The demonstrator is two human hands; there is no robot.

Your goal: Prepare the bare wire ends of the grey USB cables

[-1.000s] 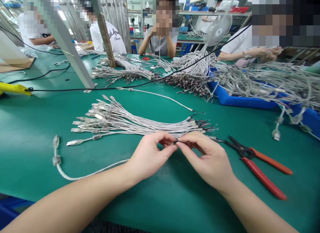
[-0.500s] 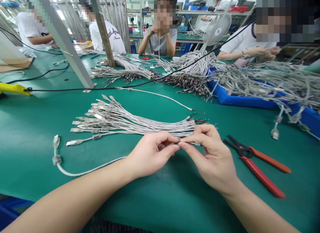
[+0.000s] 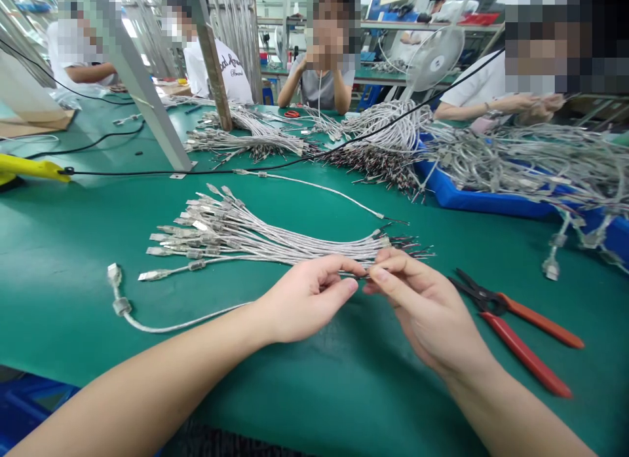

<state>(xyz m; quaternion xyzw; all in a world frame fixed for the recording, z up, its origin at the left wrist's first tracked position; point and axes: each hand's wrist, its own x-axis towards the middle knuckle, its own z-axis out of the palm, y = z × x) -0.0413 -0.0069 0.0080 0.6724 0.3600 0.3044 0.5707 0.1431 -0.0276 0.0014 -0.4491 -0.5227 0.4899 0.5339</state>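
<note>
White cable [image 3: 187, 328] runs from the worktop's [image 3: 319, 385] left into our curled left hand [image 3: 314, 296]; our right hand [image 3: 427, 300] pinches its wire end [image 3: 365, 275], seemingly mid-work, a bundle [image 3: 295, 237] lying gathered beyond.

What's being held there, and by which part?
Apparently a white round cable with translucent plug, pinched at its opposite end by the right hand; whether the left hand grips is unclear.

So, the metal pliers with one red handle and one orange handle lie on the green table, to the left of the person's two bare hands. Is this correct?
The side is wrong: in the head view, the pliers lie on the green table to the right of the left hand and the right hand.
</note>
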